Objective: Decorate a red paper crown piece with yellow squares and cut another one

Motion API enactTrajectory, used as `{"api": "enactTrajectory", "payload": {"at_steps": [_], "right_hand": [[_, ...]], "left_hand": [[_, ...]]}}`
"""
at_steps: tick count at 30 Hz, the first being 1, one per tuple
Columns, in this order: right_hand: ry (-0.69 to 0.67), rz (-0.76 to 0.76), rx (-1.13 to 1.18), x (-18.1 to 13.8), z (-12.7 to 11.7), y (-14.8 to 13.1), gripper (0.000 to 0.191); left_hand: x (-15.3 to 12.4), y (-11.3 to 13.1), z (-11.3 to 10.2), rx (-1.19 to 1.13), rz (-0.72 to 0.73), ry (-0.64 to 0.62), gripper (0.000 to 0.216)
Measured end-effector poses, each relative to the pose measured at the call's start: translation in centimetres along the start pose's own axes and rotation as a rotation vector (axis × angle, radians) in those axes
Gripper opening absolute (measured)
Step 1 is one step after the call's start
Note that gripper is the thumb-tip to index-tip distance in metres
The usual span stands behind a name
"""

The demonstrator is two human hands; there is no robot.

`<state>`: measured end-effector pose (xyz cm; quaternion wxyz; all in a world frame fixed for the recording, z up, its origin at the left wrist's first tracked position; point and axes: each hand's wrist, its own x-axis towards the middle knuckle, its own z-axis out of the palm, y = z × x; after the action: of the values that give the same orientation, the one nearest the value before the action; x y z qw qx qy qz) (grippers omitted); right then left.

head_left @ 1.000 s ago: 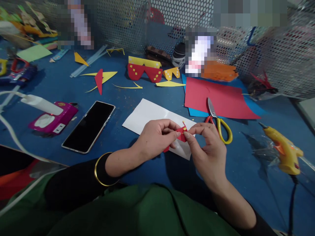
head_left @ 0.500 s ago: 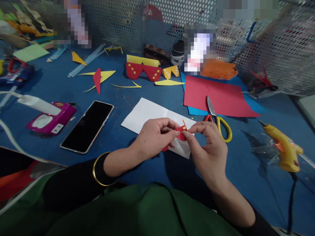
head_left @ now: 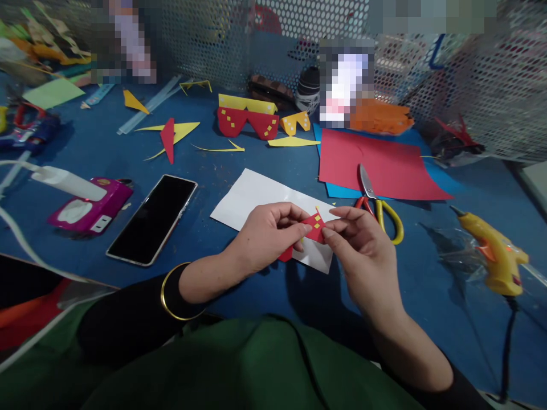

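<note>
Between thumb and fingers, my left hand [head_left: 265,236] pinches a small red paper cutout [head_left: 315,232] dotted with yellow squares. A thin yellow strip sticks up at its top edge, and part of the cutout is hidden behind my left fingers. My right hand [head_left: 371,250] has its thumb and a finger closed on the cutout's right edge, with the index finger raised. Both hands are above a white sheet [head_left: 245,196]. Just beyond my right hand lie scissors [head_left: 366,182] with red and yellow handles.
Red paper [head_left: 376,162] overlaps blue paper at right. A yellow glue gun [head_left: 496,253] lies far right. Left are a phone [head_left: 154,219] and a purple power socket [head_left: 89,213]. Behind stand red paper glasses [head_left: 248,124] and small orange ones [head_left: 294,122]; yellow scraps lie around.
My right index finger has lifted off the red cutout, and my right hand has shifted slightly right. More of the cutout and its yellow squares shows. My left hand keeps its hold.
</note>
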<state>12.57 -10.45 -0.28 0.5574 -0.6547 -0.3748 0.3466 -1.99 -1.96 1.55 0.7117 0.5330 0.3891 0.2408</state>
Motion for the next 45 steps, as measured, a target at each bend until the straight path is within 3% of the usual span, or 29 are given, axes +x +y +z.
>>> {"api": "enactTrajectory", "payload": {"at_steps": [45], "right_hand": [[-0.037,0.036,0.047,-0.13,0.19,-0.38,0.030]], "left_hand": [[-0.06,0.25,-0.24,0.049,-0.008,-0.023,0.014]]}}
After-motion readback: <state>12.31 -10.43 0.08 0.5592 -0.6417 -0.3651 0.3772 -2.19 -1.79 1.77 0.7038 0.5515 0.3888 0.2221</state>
